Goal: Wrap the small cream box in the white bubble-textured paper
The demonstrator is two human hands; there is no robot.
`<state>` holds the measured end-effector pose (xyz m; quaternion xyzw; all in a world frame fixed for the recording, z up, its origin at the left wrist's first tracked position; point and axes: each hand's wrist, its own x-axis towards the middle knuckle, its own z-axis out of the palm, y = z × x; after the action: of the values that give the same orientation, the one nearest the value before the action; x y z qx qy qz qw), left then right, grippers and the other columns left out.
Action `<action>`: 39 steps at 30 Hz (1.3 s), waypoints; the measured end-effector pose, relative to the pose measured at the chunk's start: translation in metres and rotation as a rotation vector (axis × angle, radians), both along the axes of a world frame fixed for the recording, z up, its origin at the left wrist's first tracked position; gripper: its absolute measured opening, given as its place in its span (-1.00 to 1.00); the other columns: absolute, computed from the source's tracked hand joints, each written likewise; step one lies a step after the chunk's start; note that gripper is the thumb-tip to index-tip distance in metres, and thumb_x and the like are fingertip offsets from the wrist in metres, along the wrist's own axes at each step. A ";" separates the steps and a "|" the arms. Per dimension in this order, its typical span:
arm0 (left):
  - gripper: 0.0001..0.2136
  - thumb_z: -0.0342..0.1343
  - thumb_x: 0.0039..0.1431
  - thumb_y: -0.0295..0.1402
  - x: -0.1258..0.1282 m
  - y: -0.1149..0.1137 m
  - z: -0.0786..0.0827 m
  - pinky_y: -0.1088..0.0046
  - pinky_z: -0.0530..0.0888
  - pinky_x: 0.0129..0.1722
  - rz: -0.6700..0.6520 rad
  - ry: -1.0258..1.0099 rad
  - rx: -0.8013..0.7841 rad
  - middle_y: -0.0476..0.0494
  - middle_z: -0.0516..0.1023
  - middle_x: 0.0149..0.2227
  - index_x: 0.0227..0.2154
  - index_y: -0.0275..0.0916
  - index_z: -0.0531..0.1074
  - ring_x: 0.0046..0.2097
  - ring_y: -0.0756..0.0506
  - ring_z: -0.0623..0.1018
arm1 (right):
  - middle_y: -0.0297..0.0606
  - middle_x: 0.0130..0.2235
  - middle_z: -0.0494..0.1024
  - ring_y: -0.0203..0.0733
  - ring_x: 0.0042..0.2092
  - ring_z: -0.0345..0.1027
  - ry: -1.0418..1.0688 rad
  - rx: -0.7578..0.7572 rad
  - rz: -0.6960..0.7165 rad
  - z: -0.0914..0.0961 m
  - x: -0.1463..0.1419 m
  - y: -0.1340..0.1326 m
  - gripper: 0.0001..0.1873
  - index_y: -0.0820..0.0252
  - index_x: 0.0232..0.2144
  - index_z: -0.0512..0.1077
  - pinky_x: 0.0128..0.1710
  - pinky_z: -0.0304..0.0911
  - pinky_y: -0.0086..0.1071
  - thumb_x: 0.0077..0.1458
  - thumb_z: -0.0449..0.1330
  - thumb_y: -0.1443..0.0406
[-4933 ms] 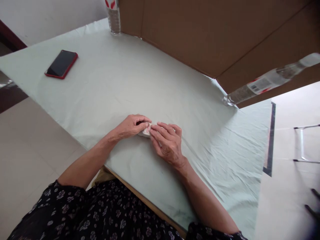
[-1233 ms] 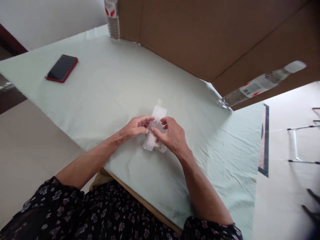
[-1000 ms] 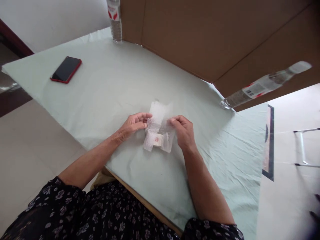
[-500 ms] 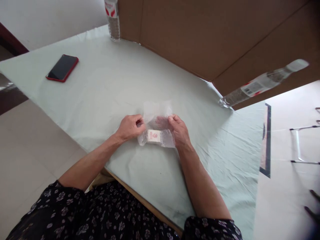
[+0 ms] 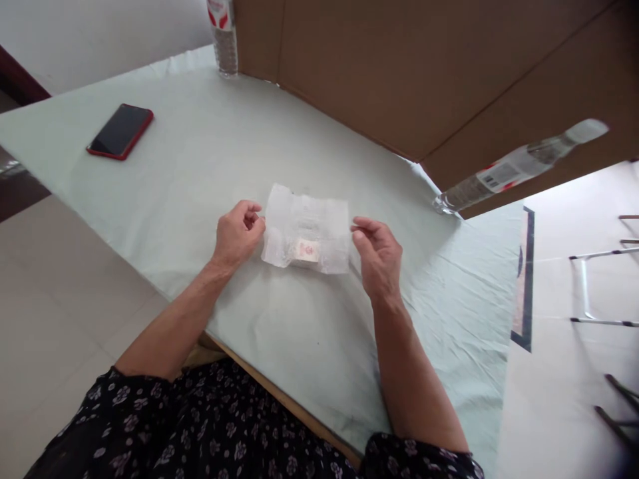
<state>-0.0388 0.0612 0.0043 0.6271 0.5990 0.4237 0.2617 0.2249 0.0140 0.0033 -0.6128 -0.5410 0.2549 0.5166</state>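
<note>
Bubble wrap: lies spread on the cloth-covered surface, between the two hands; whitish, see-through sheet with creases, probably very light and floppy, inclined to curl along its old folds and a little slick under dry fingers.
Small box: rests at the near part of the wrap, pale with a red print facing up; whether a layer of plastic covers it, I cannot tell.
Box, feel: looks stiff and light, likely card; its contents are hidden, so treat it as possibly fragile and do not squeeze hard.
Box, hold: two opposite side walls, thumb against fingertips, leaving the printed face unpressed.
Wrap, hold: the outer corners or the left and right edges, pinched lightly; a pull on one side alone could drag or tip the box.
Left hand: fingers curled, thumb near the forefinger, at the wrap's left edge; whether it pinches the plastic is too fine to tell.
Right hand: fingers and thumb parted, nothing held, just beside the wrap's right edge.
Phone: red-edged, flat on the surface, well apart from the wrap.
</note>
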 end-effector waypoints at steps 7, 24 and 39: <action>-0.63 0.14 0.15 -0.21 0.009 -0.020 0.005 0.30 0.51 -0.12 -0.394 -0.012 0.237 -0.26 0.63 -0.06 -0.01 -0.25 0.47 0.02 -0.21 0.55 | -0.25 -0.21 0.64 -0.12 -0.17 0.50 -0.137 -0.144 0.250 0.015 -0.015 -0.012 -0.58 0.09 -0.01 0.50 -0.08 0.39 -0.15 0.09 0.33 0.11; -0.56 0.14 0.02 -0.36 0.008 -0.020 -0.009 0.20 0.45 -0.02 -0.603 0.231 0.198 -0.24 0.57 -0.12 0.02 -0.25 0.48 -0.07 -0.22 0.52 | -0.15 -0.03 0.64 -0.01 -0.05 0.51 -0.380 -0.103 0.370 0.016 -0.022 -0.028 -0.59 0.08 0.00 0.52 -0.15 0.43 -0.16 0.08 0.32 0.18; -0.11 0.24 0.11 0.01 0.007 -0.018 -0.012 -0.01 0.06 0.41 -0.793 0.564 -0.030 -0.41 0.17 0.42 0.39 -0.29 0.05 0.47 -0.44 0.07 | 0.05 0.05 0.57 0.24 0.05 0.44 -0.565 -0.247 -0.215 -0.001 0.083 -0.045 -0.42 0.18 0.01 0.46 0.05 0.29 0.22 -0.04 0.31 0.07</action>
<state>-0.0313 0.0434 -0.0078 0.8934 0.3676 0.0961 0.2396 0.3080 -0.0315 0.0028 -0.7708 -0.5602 0.0825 0.2919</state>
